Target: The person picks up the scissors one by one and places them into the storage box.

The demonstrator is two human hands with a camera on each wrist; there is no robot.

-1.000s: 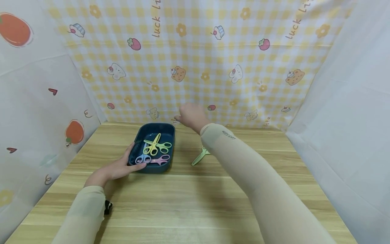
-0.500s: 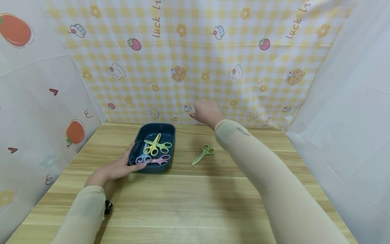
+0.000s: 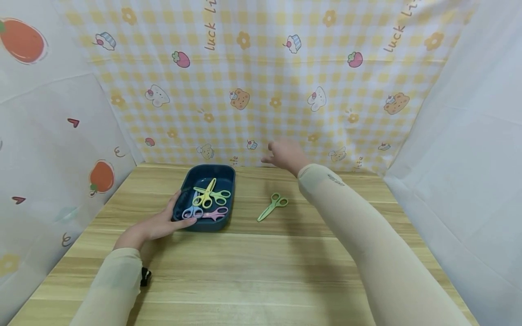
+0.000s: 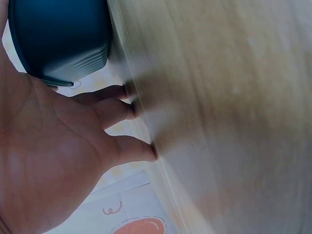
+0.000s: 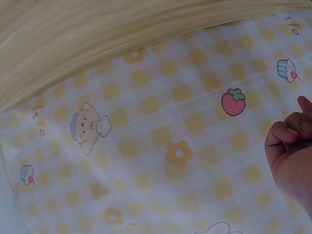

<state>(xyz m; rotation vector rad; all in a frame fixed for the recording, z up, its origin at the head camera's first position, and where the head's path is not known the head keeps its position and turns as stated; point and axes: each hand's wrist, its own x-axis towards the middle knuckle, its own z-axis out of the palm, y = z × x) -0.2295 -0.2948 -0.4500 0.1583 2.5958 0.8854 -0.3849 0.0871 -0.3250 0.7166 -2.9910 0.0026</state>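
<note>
A dark blue plastic bin [image 3: 205, 227] stands left of the table's middle. My left hand [image 3: 157, 225] spans its near left corner, thumb along the front rim, and other fingertips touch the table in the left wrist view. Inside lie yellow scissors [image 3: 207, 197], green scissors [image 3: 222, 195], blue scissors [image 3: 192, 212] and pink scissors [image 3: 216, 214]. To the right of the bin, another pair of green scissors [image 3: 272, 206] lies on the wood. My right hand [image 3: 287, 155] hovers behind these, near the back curtain, thumb and index finger apart, other fingers loosely curled, holding nothing.
The wooden tabletop [image 3: 228, 276] meets a yellow checked curtain [image 3: 261, 59] at the back. White cloth [image 3: 469, 136] borders the right side, and printed white cloth [image 3: 49, 149] hangs on the left. A small black object [image 3: 145, 276] shows beside my left sleeve.
My right hand has moved right, away from the bin, and come slightly lower. Its thumb and index finger have parted, and the loose green scissors are fully uncovered. My left hand stays put.
</note>
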